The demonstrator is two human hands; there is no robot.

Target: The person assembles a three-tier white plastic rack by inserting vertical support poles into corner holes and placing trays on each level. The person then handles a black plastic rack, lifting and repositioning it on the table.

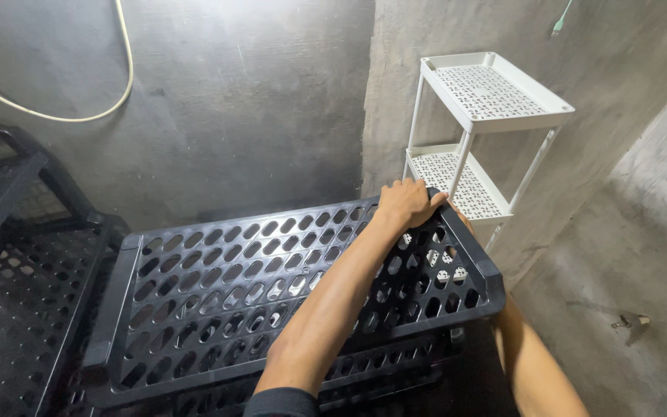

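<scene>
Black plastic, full of oval holes, that's the shelf tray [272, 286] filling most of the view; it sits tilted a bit on top of more black perforated shelving underneath, right up against a dark grey concrete wall [256, 100]; the left hand [408, 202] reaches across the tray and is curled over its far right corner, fingers wrapped down around the rim, so it's got a closed grip on the tray's edge; the right hand [461, 218] is mostly hidden behind that same corner, only a sliver of it shows past the rim, forearm coming up from below the tray on the right side; honestly can't tell how open it is or whether it's gripping anything; just beside the tray's corner, in the angle of the walls, stands a white plastic rack [488, 108] with two perforated tiers on thin white posts; off to the left there's another black shelf unit [9, 232] with the same kind of holes; a cream cable [79, 116] loops across the wall above it.
</scene>
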